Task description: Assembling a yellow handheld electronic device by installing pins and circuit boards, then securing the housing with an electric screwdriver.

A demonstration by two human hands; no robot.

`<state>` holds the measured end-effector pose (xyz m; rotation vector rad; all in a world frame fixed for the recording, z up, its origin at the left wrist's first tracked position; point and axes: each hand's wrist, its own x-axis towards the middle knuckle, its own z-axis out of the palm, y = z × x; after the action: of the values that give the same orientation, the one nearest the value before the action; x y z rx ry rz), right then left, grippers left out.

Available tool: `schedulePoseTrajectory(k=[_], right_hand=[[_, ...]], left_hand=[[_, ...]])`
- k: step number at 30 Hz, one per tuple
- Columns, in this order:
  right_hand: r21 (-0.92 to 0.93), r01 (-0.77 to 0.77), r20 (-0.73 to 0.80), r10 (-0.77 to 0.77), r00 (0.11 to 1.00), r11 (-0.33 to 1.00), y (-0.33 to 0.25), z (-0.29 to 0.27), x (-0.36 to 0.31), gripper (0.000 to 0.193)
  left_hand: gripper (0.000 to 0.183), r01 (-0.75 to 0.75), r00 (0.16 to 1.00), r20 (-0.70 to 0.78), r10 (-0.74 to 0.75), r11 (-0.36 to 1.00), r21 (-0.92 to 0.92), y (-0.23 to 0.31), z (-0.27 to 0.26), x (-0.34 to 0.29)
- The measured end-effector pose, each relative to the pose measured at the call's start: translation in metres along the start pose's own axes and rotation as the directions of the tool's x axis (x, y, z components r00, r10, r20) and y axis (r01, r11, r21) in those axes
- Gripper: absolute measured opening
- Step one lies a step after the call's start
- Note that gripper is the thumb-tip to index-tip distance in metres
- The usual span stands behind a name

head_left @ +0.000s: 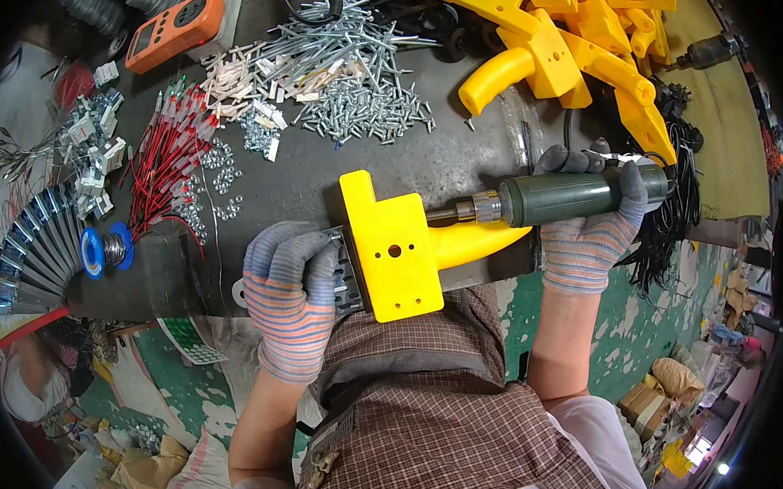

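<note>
My right hand (592, 224), in a striped grey-palmed glove, is wrapped round a dark green electric screwdriver (549, 198). Its metal chuck (485, 206) and shaft point left, and the tip is out of sight by the yellow plastic housing (400, 254). This housing has a flat block with several round holes and a curved handle, which lies below the screwdriver. My left hand (290, 292), gloved alike, is closed with bent fingers on a slotted metal plate (347, 278) at the housing's left side. Part of the plate is hidden behind my fingers and the housing.
Long screws (331, 38) and short screws (363, 110) are heaped on the dark table (450, 141). Red wires (168, 144), nuts (223, 169), a blue solder spool (106, 250) and an orange meter (175, 31) lie left. Yellow housings (561, 59) pile up at the back right, near black cables (662, 241).
</note>
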<state>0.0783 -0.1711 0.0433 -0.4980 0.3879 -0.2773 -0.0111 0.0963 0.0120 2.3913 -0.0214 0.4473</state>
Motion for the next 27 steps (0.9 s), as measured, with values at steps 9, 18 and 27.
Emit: schedulePoseTrajectory(k=[9, 18, 27], right_hand=[[0.032, -0.026, 0.011, 0.026, 1.000, 0.999, 0.0009, -0.0003, -0.0005, 0.036], [0.036, -0.029, 0.011, 0.029, 1.000, 0.999, 0.0007, -0.0024, 0.0003, 0.037], [0.018, -0.019, 0.073, 0.018, 0.997, 1.000, 0.0016, -0.0016, 0.0040, 0.033]], left_hand=[[0.015, -0.006, 1.000, 0.002, 0.006, 1.000, -0.001, 0.0023, -0.0001, 0.0012], [0.018, -0.022, 1.000, 0.010, 0.022, 0.998, 0.066, 0.0029, -0.0011, -0.0014], [0.021, -0.126, 0.992, 0.008, 0.125, 0.989, 0.080, -0.0008, 0.0032, 0.0039]])
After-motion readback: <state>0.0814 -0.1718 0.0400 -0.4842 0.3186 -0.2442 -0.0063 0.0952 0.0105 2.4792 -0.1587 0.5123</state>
